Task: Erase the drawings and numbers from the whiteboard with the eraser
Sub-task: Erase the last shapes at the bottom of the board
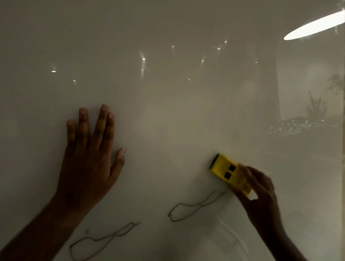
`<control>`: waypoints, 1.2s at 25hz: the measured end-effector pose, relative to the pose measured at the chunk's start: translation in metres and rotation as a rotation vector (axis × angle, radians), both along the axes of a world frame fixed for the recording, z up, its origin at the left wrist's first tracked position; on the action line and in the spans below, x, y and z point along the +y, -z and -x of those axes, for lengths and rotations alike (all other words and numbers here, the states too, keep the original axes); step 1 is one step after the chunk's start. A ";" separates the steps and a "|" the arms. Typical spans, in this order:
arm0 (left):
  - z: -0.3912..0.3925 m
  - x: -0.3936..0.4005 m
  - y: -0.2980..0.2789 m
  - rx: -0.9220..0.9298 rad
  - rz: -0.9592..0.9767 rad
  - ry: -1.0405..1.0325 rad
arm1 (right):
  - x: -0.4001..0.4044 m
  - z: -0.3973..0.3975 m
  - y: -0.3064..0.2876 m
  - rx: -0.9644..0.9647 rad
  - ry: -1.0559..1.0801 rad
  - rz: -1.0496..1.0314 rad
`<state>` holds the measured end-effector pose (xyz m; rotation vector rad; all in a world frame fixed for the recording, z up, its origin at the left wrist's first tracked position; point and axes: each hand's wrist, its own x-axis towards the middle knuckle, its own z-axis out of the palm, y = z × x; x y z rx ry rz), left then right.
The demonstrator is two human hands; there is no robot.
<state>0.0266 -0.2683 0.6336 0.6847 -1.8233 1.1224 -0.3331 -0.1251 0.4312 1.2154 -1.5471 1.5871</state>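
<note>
Yellow eraser pressed on whiteboard, long axis slanted, black end pointing up-left. Gripped at lower end by right hand. Just below eraser, two outline drawings. Left of eraser, left hand flat, fingers spread, grasping nothing.

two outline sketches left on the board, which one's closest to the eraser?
The upper-right sketch: its top tip ends just under the yellow eraser held in the right hand. The other sketch sits lower left, below the left hand.
</note>
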 end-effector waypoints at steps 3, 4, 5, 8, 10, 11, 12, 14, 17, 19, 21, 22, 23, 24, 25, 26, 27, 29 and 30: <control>-0.001 0.000 0.000 -0.001 0.002 0.015 | 0.007 0.002 0.051 0.046 -0.016 -0.091; -0.001 0.000 0.000 -0.007 0.003 0.014 | 0.011 0.009 0.063 -0.005 -0.015 -0.094; -0.002 0.000 0.000 -0.014 0.004 0.011 | 0.014 0.017 0.069 -0.072 -0.009 -0.087; -0.003 -0.001 -0.001 -0.034 0.004 0.009 | 0.015 0.028 0.056 -0.201 0.027 -0.038; -0.003 -0.001 -0.001 -0.033 0.010 0.001 | 0.011 0.026 0.026 -0.215 0.033 0.013; -0.003 -0.001 0.000 -0.032 0.009 -0.001 | 0.008 0.020 0.011 -0.208 0.026 0.039; -0.003 -0.001 0.000 -0.032 0.005 0.002 | 0.001 0.011 -0.001 -0.189 0.014 0.060; -0.003 -0.002 0.000 -0.037 0.005 0.005 | -0.014 -0.020 -0.008 -0.096 -0.015 0.066; -0.003 -0.003 0.000 -0.030 0.007 0.009 | -0.017 -0.054 0.023 0.135 -0.100 -0.025; -0.002 -0.003 0.001 -0.025 0.010 0.019 | -0.011 -0.046 0.044 0.246 -0.094 -0.103; -0.002 -0.003 0.002 -0.027 0.011 0.017 | -0.005 -0.030 0.047 0.283 -0.047 -0.166; -0.003 -0.003 0.002 -0.028 0.011 0.013 | -0.003 -0.026 0.045 0.286 -0.026 -0.188; -0.003 -0.004 0.002 -0.027 0.013 0.011 | -0.003 -0.023 0.044 0.287 -0.017 -0.195; -0.003 -0.004 0.002 -0.025 0.016 0.010 | -0.003 -0.024 0.041 0.288 -0.010 -0.189; -0.002 -0.005 0.002 -0.025 0.017 0.009 | -0.004 -0.027 0.035 0.289 -0.005 -0.175; -0.003 -0.005 0.003 -0.028 0.018 0.009 | -0.004 -0.034 0.024 0.287 -0.007 -0.157; -0.003 -0.005 0.003 -0.031 0.016 0.010 | -0.007 -0.043 0.009 0.286 -0.017 -0.133; -0.003 -0.005 0.002 -0.034 0.009 0.013 | -0.019 -0.065 -0.022 0.317 -0.046 -0.095; -0.004 -0.005 0.002 -0.036 0.003 0.016 | -0.026 -0.079 -0.034 0.365 -0.057 -0.087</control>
